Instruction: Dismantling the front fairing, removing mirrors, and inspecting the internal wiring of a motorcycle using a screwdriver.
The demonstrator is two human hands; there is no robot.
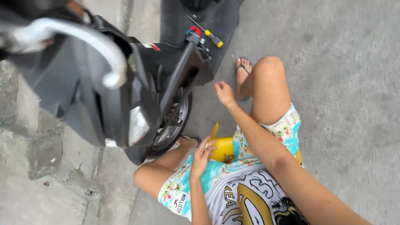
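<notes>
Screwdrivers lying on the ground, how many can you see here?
1. A screwdriver with a yellow and black handle lies on the dark mat behind the scooter, beyond the right hand. Others may be hidden behind the scooter.

shorts [287,129]: floral turquoise | shirt [246,200]: white, gold-black print | flip-flops [243,68]: dark

Right hand [224,92] near scooter panel [183,73], left hand [202,155] beside yellow stool [223,148]

Flat daylight falls on a grey concrete floor [341,83], outdoors. A dark mat [225,21] lies at the top; cracked, rough concrete slabs [37,166] run along the left.
</notes>
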